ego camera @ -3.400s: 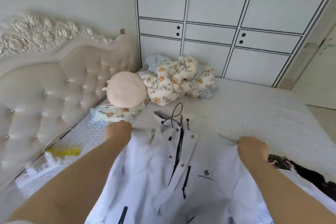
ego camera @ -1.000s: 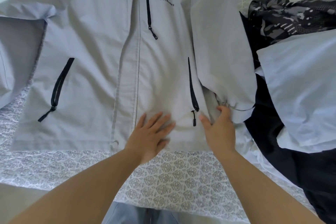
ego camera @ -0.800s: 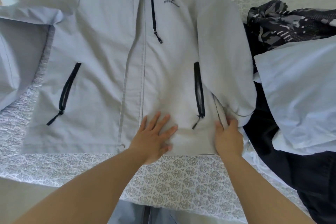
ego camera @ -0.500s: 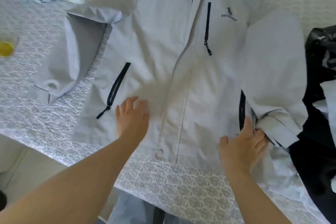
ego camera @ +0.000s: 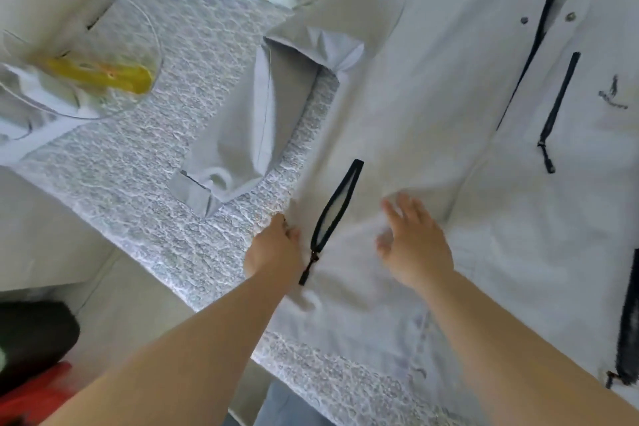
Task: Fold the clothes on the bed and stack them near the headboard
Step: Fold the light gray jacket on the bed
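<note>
Patterned bedding is being used as the folding surface, and the pale jacket is being spread front-up along its near edge, long axis running away from the person. The left hand is being curled at the jacket's left side seam, apparently pinching it beside the dark pocket zipper; the right hand is being held spread and blurred over the front panel. The loose left sleeve is lying just outward of the left hand, the nearer one for folding it inward.
</note>
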